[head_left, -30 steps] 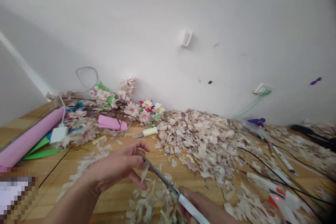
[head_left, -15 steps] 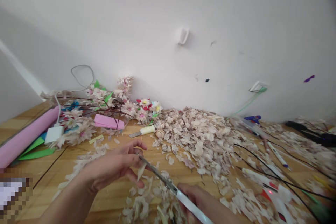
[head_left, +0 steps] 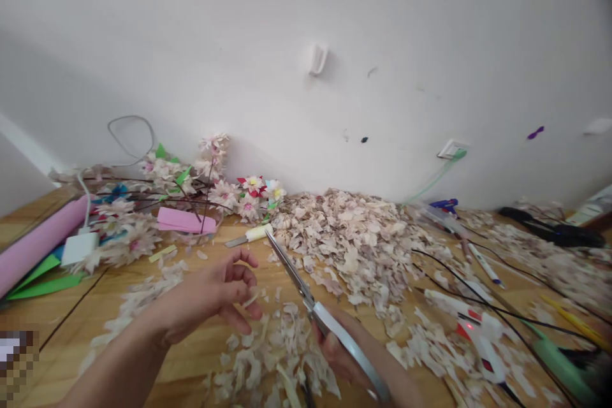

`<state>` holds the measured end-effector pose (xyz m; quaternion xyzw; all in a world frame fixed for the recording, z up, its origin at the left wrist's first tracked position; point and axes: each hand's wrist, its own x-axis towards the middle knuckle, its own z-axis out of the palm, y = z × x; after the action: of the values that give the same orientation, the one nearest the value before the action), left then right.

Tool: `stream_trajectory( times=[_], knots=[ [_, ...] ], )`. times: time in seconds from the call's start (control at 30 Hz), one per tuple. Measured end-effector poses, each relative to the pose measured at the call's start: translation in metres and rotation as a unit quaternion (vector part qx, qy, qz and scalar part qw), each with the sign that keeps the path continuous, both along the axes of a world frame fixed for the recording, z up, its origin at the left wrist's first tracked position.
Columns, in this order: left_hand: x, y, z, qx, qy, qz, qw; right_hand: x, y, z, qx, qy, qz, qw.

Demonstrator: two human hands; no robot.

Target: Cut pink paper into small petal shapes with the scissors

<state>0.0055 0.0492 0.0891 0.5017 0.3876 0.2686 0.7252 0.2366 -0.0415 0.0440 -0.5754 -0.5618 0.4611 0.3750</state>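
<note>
My left hand (head_left: 210,296) hovers over the wooden floor (head_left: 119,280) with its fingers curled, pinching a small pale petal-like husk (head_left: 249,299) at the fingertips. My right hand (head_left: 356,363) grips the white handles of a pair of scissors (head_left: 306,293). The closed blades point up and away, clear of the husk. Below both hands lies a loose scatter of trimmed pale husk pieces (head_left: 268,363).
A big heap of pale husks (head_left: 354,242) spreads along the wall. Paper flowers on twigs (head_left: 191,185), a pink block (head_left: 184,221), a pink roll (head_left: 38,245) and a small knife (head_left: 248,236) lie left. Glue guns (head_left: 473,331), cables and pens lie right.
The scissors have drawn back from the husk and swung upward, blades closed. My left hand stays with the husk pinched. The view has drifted to the right.
</note>
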Motion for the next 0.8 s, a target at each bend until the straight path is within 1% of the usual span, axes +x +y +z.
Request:
stream_trajectory(
  times=[0.07,0.1,0.17,0.2,0.27,0.33,0.4,0.47,0.5,0.53,0.63,0.73,0.8],
  knots=[
    [0.002,0.000,-0.003,0.025,0.005,-0.001,1.000,-0.004,-0.001,-0.004,-0.021,0.052,0.002,0.998],
    [0.002,0.000,-0.004,0.035,0.005,0.000,0.999,-0.005,-0.001,-0.006,-0.029,0.059,0.004,0.998],
    [0.001,0.002,-0.006,0.044,0.002,0.010,0.999,-0.008,0.001,-0.010,-0.027,0.030,0.004,0.999],
    [0.000,0.002,-0.006,0.045,-0.001,0.019,0.999,-0.009,0.003,-0.012,-0.012,0.021,-0.014,1.000],
    [-0.001,0.004,-0.006,0.046,-0.004,0.040,0.998,-0.012,0.005,-0.014,0.010,0.013,-0.022,1.000],
    [0.000,0.005,-0.007,0.048,-0.005,0.056,0.997,-0.018,0.007,-0.016,0.017,0.011,-0.025,0.999],
    [0.005,0.002,-0.012,0.048,-0.002,0.055,0.997,-0.027,0.010,-0.018,0.013,0.008,-0.044,0.999],
    [0.016,-0.005,-0.019,0.044,0.008,0.035,0.998,-0.037,0.013,-0.024,0.009,0.014,-0.069,0.997],
    [0.023,-0.009,-0.023,0.043,0.019,0.023,0.999,-0.041,0.014,-0.027,0.006,0.028,-0.073,0.997],
    [0.030,-0.013,-0.027,0.044,0.032,0.012,0.998,-0.044,0.015,-0.031,0.018,0.043,-0.085,0.995],
    [0.046,-0.022,-0.036,0.066,0.086,0.015,0.994,-0.046,0.016,-0.039,0.045,0.048,-0.103,0.993],
    [0.052,-0.024,-0.039,0.100,0.130,0.028,0.986,-0.045,0.015,-0.039,0.039,0.017,-0.098,0.994],
    [0.051,-0.023,-0.040,0.125,0.161,0.021,0.979,-0.045,0.014,-0.036,0.021,0.016,-0.107,0.994]
  ],
)
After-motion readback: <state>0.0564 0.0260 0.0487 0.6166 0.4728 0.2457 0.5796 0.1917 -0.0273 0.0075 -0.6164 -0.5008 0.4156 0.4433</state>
